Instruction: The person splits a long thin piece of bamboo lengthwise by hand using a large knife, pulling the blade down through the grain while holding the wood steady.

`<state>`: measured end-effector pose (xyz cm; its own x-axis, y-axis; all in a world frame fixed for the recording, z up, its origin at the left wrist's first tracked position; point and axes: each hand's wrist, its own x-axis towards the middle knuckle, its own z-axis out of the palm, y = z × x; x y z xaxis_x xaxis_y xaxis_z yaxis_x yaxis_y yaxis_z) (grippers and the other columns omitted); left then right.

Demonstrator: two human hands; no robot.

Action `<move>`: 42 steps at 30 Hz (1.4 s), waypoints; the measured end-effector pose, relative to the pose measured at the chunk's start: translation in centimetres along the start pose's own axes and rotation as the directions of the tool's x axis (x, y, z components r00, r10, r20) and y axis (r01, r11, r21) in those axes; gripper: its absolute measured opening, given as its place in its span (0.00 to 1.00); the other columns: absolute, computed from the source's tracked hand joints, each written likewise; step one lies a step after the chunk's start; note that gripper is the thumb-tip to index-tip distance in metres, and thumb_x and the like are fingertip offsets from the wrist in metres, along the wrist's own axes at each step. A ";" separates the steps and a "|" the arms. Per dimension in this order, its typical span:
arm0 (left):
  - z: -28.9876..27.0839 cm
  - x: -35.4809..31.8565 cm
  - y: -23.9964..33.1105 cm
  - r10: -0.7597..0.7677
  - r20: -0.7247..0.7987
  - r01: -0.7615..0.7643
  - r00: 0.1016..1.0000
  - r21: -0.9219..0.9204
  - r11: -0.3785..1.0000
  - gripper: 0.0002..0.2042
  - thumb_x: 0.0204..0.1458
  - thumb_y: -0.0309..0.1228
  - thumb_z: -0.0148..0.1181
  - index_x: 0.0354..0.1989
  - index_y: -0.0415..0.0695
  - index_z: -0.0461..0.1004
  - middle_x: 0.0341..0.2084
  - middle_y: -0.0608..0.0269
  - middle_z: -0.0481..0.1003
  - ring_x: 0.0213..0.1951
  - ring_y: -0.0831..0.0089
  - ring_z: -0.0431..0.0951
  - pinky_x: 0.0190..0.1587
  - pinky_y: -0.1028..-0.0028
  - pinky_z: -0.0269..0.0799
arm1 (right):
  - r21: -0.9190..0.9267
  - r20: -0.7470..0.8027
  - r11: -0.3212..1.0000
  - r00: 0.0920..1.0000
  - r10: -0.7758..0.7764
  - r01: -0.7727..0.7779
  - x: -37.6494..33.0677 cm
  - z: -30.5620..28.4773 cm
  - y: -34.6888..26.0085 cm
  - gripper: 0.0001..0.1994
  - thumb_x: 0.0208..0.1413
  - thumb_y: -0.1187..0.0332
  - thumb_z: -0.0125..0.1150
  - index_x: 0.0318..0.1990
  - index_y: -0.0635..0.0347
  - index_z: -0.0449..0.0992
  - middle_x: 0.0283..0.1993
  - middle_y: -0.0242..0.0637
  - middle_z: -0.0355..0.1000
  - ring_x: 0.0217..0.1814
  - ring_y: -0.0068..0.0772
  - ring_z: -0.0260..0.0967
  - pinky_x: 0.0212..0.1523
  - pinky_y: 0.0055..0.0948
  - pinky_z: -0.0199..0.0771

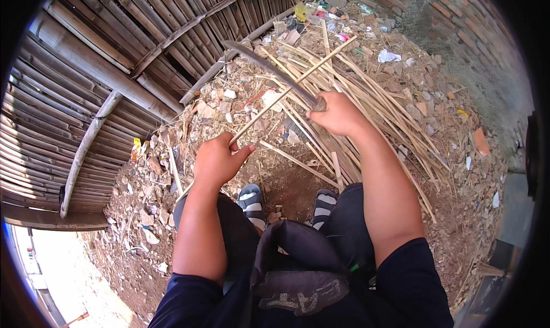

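I'm clamping my left hand (pixel 216 161) round a bamboo strip (pixel 289 86) to steady it, while my right hand (pixel 339 114) is gripping the knife (pixel 269 68) tight, blade crossing the strip.

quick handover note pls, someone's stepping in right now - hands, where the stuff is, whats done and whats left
Left hand: shut on the near end of a thin bamboo strip that slants up and away.
Right hand: shut on the handle of a long knife, blade lying across the strip.
Pile of split strips on the ground ahead and right; bamboo fence to the left.
Done: many strips already in the pile.
Left: the strip in hand is apparently not yet finished; how far along cannot be told.
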<state>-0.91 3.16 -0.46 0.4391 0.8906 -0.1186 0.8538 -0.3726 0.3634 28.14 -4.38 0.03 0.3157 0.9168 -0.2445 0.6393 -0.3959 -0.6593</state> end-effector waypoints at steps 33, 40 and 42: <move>1.6 0.3 -1.1 0.347 -0.405 -0.308 0.846 0.161 0.938 0.17 0.49 0.35 0.74 0.45 0.46 0.78 0.31 0.53 0.79 0.36 0.53 0.82 0.40 0.57 0.77 | 0.786 -0.274 0.543 0.954 -0.122 0.295 -0.5 -1.6 2.0 0.22 0.60 0.70 0.68 0.60 0.70 0.75 0.54 0.45 0.80 0.23 0.15 0.66 0.25 0.19 0.71; 0.5 0.6 -2.0 0.166 -0.307 -0.164 0.937 0.034 0.986 0.10 0.56 0.36 0.65 0.41 0.46 0.79 0.30 0.50 0.82 0.33 0.45 0.83 0.38 0.51 0.78 | 0.820 -0.417 0.435 0.909 0.011 0.371 -0.6 -2.7 2.5 0.23 0.62 0.63 0.68 0.63 0.60 0.75 0.56 0.47 0.79 0.23 0.18 0.66 0.26 0.20 0.70; 0.5 0.6 -2.1 0.138 -0.285 -0.137 0.949 0.025 0.990 0.10 0.57 0.38 0.63 0.40 0.45 0.80 0.29 0.48 0.82 0.32 0.45 0.83 0.38 0.50 0.78 | 0.748 -0.498 0.543 0.864 0.077 0.383 -0.6 -2.7 2.2 0.22 0.62 0.62 0.69 0.61 0.58 0.76 0.51 0.43 0.80 0.24 0.17 0.66 0.26 0.20 0.69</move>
<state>-2.31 4.33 -1.76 0.4550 0.8675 0.2011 0.7922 -0.4975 0.3534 31.28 -5.92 0.63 0.6713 0.7354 0.0922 -0.0566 0.1750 -0.9829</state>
